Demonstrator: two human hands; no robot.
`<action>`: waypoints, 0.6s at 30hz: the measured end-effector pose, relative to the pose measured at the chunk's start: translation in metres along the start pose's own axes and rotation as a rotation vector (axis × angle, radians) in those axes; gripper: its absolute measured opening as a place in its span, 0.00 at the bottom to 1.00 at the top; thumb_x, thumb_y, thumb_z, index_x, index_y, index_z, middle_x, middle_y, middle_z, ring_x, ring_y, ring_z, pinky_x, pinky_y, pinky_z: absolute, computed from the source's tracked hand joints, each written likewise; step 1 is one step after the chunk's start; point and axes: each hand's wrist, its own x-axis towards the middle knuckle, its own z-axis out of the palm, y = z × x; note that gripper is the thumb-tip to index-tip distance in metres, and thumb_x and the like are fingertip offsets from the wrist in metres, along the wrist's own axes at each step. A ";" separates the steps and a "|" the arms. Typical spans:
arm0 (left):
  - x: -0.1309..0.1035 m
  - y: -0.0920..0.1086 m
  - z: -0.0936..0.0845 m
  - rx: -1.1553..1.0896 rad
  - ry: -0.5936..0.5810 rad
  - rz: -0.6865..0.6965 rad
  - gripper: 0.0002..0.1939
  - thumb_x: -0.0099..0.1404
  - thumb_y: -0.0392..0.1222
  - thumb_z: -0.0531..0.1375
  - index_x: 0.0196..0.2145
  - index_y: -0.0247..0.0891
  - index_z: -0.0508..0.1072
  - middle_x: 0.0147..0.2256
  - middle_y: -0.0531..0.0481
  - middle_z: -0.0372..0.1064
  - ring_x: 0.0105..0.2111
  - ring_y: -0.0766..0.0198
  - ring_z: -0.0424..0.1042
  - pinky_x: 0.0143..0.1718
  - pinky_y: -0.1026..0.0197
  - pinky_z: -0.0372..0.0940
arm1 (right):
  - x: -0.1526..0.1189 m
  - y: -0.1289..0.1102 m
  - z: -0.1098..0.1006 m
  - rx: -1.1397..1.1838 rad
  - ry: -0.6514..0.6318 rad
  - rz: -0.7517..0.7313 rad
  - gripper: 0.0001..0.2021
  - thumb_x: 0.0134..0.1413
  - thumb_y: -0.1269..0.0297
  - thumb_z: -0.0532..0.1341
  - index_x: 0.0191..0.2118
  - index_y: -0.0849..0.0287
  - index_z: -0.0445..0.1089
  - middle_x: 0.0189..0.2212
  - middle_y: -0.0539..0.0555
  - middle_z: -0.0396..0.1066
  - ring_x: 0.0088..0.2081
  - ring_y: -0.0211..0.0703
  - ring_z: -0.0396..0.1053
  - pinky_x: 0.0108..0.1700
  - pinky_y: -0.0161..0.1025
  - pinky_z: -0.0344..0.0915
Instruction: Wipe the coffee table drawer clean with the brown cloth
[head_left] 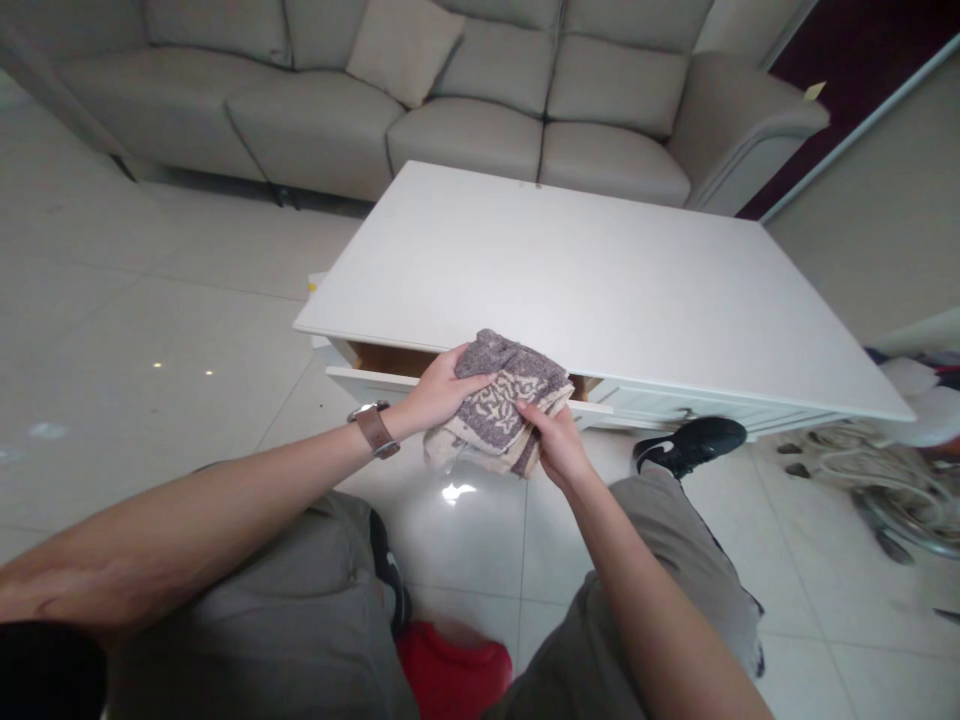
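A folded grey-brown towel (506,395) with a cream pattern is held up between my two hands, just in front of the coffee table. My left hand (442,392) grips its left side, thumb on top and the other fingers hidden beneath. On the lower right edge, my right hand (559,440) pinches the cloth with the thumb over it. Behind the towel, a drawer (382,372) of the white coffee table (585,270) stands pulled out; the towel and my hands hide much of its inside.
A grey sofa (315,130) with a beige cushion (405,50) stands beyond the table. Under me is a red seat (454,670). My shoe (690,445) rests by the table's front. Sandals and a metal-framed object (911,505) lie at the right on the tiled floor.
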 end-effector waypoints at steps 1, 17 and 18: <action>-0.001 0.000 0.000 -0.004 0.009 -0.013 0.26 0.61 0.51 0.70 0.52 0.34 0.77 0.52 0.43 0.79 0.53 0.51 0.76 0.61 0.49 0.67 | 0.000 0.000 0.000 -0.014 -0.007 0.012 0.29 0.41 0.64 0.77 0.51 0.55 0.73 0.51 0.54 0.80 0.52 0.49 0.77 0.61 0.50 0.71; -0.008 0.012 -0.003 -0.417 -0.258 -0.471 0.34 0.43 0.36 0.79 0.49 0.36 0.77 0.46 0.40 0.81 0.45 0.51 0.80 0.54 0.45 0.73 | 0.005 0.002 -0.010 0.170 0.104 0.080 0.24 0.46 0.63 0.75 0.51 0.54 0.72 0.44 0.52 0.82 0.50 0.53 0.79 0.55 0.52 0.77; -0.008 0.010 -0.003 -0.400 -0.240 -0.463 0.34 0.43 0.36 0.79 0.48 0.36 0.77 0.46 0.40 0.81 0.45 0.51 0.80 0.54 0.45 0.73 | 0.005 0.002 -0.010 0.171 0.104 0.079 0.24 0.45 0.63 0.75 0.50 0.54 0.72 0.44 0.52 0.82 0.50 0.53 0.79 0.55 0.52 0.77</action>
